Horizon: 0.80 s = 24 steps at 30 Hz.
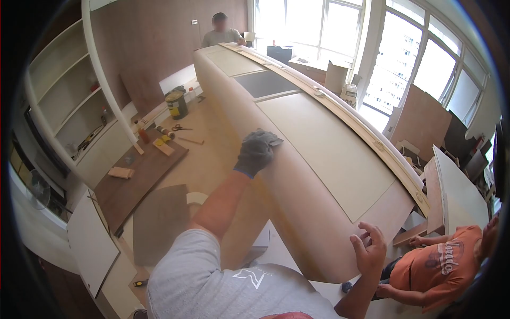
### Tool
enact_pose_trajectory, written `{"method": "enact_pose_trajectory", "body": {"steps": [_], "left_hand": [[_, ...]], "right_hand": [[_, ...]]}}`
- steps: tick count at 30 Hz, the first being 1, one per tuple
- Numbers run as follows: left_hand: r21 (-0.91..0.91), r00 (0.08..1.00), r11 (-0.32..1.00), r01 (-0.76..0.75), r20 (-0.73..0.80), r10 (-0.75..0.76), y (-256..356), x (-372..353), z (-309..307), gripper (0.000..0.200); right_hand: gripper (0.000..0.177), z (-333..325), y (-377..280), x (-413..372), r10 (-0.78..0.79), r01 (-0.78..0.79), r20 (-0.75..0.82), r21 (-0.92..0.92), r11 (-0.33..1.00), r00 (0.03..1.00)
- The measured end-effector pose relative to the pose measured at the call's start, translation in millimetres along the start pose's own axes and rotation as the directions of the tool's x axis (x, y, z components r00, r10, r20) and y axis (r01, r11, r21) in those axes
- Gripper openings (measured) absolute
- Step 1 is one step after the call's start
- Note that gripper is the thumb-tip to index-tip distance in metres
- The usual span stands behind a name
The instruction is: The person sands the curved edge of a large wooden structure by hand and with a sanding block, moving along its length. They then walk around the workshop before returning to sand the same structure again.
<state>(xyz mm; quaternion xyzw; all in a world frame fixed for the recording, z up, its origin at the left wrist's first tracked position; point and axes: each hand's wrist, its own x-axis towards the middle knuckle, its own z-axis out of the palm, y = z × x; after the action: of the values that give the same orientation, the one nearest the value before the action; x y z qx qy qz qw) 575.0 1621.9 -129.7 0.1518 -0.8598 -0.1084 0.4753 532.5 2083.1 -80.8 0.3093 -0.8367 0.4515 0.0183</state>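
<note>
A long, rounded wooden piece (287, 175) runs from in front of me toward the far wall, with pale panels (329, 149) and a dark inset (265, 83) on its upper face. My left hand (257, 151), in a dark grey glove with a blue cuff, presses on its curved edge. The gloved fingers are bunched together around something greyish that I cannot make out. My right hand (370, 245) is bare and raised beside the near end, fingers apart and slightly bent, holding nothing. A light wooden strip (366, 127) follows the piece's far side.
An orange-shirted person (441, 266) stands at the right, and another person (223, 34) is at the far end. On the left, a brown board (143, 183) carries wood scraps and tape rolls near scissors (181, 127) and a paint can (176, 105). Boards (425, 119) lean by the windows.
</note>
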Motion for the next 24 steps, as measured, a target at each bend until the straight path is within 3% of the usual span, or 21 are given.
{"method": "enact_pose_trajectory", "body": {"steps": [8,11,14,17,24], "left_hand": [[0.005,0.999,1.000,0.029,0.016,-0.029,3,0,-1,0.025],[0.000,0.999,0.999,-0.047,-0.004,0.047,-16,-2,16,0.026],[0.018,1.000,0.999,0.026,-0.014,-0.026,-4,-1,10,0.029],[0.057,0.999,0.998,-0.035,-0.009,0.035,-22,-3,25,0.032],[0.043,1.000,0.999,0.023,0.005,-0.024,-3,1,12,0.033]], "right_hand": [[0.042,-1,2,1,-0.012,0.012,0.008,-0.010,1.000,1.000],[0.043,-1,3,4,-0.014,0.014,0.011,0.001,1.000,1.000],[0.043,-3,3,6,-0.011,0.011,0.015,0.005,1.000,1.000],[0.043,-4,4,9,-0.011,0.011,0.023,0.008,1.000,1.000],[0.044,-7,4,10,-0.017,0.016,0.033,0.024,1.000,0.999]]}}
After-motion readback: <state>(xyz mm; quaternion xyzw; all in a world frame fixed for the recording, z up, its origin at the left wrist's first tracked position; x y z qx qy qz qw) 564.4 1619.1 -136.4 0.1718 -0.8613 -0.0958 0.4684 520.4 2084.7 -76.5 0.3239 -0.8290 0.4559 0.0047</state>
